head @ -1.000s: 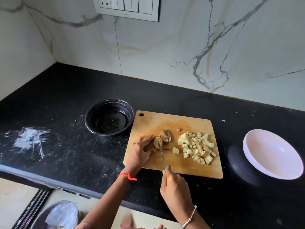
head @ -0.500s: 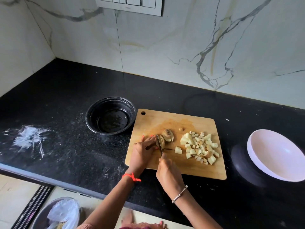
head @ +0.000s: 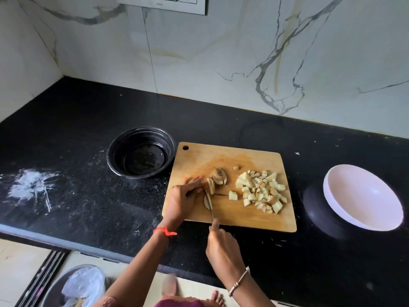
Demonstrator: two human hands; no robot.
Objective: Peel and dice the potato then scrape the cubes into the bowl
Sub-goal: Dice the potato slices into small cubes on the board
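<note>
On the wooden cutting board (head: 254,220) lies a pile of pale potato cubes (head: 261,190) at the right. Left of it lie a potato end piece (head: 219,175) and a few upright slices (head: 211,185). My left hand (head: 183,198) rests on the board with its fingertips against those slices. My right hand (head: 221,247) grips a knife (head: 210,206) by the handle, blade pointing away from me, its tip beside the slices. One cut slice (head: 207,201) lies flat next to the blade. A white bowl (head: 363,197) sits tilted to the right of the board.
A black round bowl (head: 141,151) with a wet bottom stands left of the board. White powder smears (head: 31,187) mark the black counter at far left. The marble wall runs behind. Below the counter edge is a bin with a plastic bag (head: 77,286).
The knife has drawn back toward me through the slices, and a slice has fallen flat beside the blade. My right hand moved down toward the board's front edge. The left hand stayed put.
</note>
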